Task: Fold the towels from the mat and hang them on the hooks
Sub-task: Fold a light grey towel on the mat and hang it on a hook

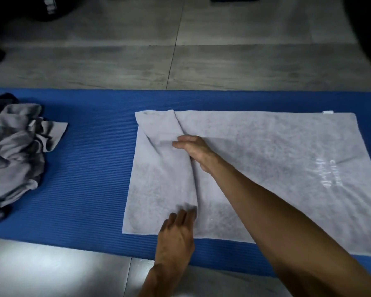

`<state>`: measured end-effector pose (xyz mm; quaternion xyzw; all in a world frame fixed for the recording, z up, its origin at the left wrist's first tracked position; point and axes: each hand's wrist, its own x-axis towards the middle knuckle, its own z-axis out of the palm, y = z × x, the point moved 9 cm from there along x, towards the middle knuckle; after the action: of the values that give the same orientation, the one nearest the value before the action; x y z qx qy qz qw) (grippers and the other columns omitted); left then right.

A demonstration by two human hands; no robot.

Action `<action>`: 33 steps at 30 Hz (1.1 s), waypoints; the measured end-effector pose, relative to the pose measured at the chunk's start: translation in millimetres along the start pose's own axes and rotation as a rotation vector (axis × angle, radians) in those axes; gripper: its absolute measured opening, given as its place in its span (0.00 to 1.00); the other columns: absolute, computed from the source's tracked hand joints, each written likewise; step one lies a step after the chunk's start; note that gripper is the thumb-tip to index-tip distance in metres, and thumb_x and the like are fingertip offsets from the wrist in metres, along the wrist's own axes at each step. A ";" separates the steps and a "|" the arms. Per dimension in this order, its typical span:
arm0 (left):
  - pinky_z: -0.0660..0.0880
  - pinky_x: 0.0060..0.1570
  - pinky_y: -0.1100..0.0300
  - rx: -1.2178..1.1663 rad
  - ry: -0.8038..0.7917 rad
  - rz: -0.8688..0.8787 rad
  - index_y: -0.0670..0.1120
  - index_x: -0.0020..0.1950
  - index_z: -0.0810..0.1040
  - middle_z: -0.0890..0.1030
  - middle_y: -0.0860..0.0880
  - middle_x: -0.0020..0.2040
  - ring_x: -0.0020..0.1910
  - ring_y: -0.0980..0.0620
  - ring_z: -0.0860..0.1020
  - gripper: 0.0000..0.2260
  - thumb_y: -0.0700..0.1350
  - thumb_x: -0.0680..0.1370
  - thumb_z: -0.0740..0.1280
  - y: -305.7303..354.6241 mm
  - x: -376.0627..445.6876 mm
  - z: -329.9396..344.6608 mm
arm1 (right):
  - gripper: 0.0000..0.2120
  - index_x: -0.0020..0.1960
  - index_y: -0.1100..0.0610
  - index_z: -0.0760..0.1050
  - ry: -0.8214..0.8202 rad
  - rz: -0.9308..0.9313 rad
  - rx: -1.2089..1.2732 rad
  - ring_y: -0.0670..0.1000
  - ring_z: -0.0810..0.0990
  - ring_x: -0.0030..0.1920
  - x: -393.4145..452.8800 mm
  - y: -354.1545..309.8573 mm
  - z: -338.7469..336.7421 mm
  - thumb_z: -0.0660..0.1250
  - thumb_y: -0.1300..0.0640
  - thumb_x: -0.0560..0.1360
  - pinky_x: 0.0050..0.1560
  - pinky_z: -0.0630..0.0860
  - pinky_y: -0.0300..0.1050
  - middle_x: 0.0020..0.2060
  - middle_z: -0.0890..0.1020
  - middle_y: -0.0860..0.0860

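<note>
Pressing the grey towel (266, 168) flat with straight fingers, both hands (191, 146) (177, 232) partly hide its fold; crumpled towels (13, 151) overrun the mat's (90, 168) left edge.

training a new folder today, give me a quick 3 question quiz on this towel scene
1. True or false: the spread towel lies fully flat on the blue mat.
2. Multiple choice: where is the crumpled towel pile? A) at the mat's left end B) on top of the spread towel C) on the bare floor beyond the mat
3. Short answer: which hand reaches farther from the person, at the middle of the towel's raised fold?

Key:
1. False; a ridge of cloth stands up near its left side.
2. A
3. The right hand; the left hand lies at the towel's near edge, fingers on the cloth.
</note>
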<state>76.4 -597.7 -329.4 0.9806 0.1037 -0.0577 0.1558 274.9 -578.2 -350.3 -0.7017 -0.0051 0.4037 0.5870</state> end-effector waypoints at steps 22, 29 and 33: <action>0.74 0.26 0.63 -0.183 -0.064 0.429 0.53 0.52 0.72 0.76 0.56 0.48 0.42 0.56 0.76 0.16 0.41 0.66 0.64 94.1 -8.9 41.6 | 0.29 0.62 0.55 0.78 0.241 0.004 0.178 0.53 0.80 0.58 23.4 -3.3 -139.1 0.77 0.50 0.63 0.64 0.75 0.51 0.60 0.81 0.52; 0.73 0.25 0.62 -0.187 -0.014 0.598 0.49 0.49 0.78 0.78 0.51 0.52 0.46 0.53 0.75 0.08 0.41 0.72 0.64 152.8 -1.4 39.3 | 0.25 0.65 0.52 0.76 0.325 -0.087 0.223 0.48 0.78 0.60 0.5 0.1 -195.9 0.75 0.57 0.69 0.64 0.74 0.45 0.61 0.77 0.47; 0.74 0.26 0.62 -0.240 -0.055 0.700 0.48 0.54 0.76 0.76 0.51 0.54 0.51 0.52 0.76 0.10 0.41 0.74 0.63 202.3 4.5 46.5 | 0.25 0.66 0.53 0.75 0.404 -0.098 0.202 0.46 0.79 0.57 -15.5 6.4 -248.9 0.74 0.60 0.71 0.56 0.77 0.39 0.59 0.76 0.44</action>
<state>121.7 -799.7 -314.6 0.9296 -0.2360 -0.0145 0.2826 403.9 -791.6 -350.7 -0.7048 0.1191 0.2243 0.6624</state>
